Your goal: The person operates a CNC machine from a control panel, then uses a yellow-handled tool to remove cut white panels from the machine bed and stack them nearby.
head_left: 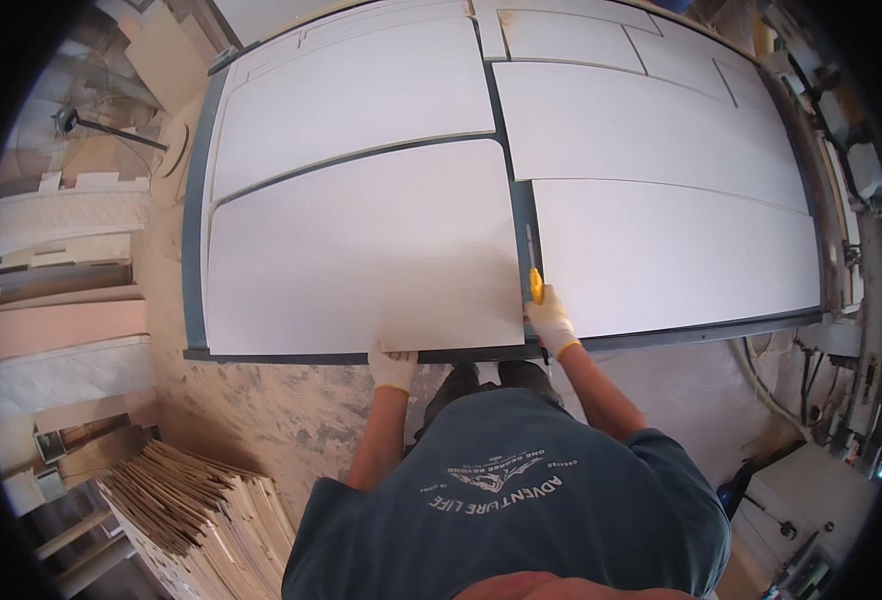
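Note:
A white panel (361, 240) with rounded far corners lies at the near left of a dark flat table. At its front edge is my left hand (392, 368) in a white work glove, the fingers bent against the panel's rim. My right hand (551, 318), gloved too, is closed around a tool with a yellow handle (536, 287) and a long thin grey blade. That tool points away from me, over the dark gap beside the panel's right edge. Its exact kind I cannot make out. Part of the grip is hidden by my fingers.
Another white panel (681, 260) lies right of the gap, with more cut white panels (351, 110) farther back. A dark rail (661, 338) runs along the table's front. Stacked brown and white boards (201, 510) stand at the lower left; machine parts and hoses line the right side.

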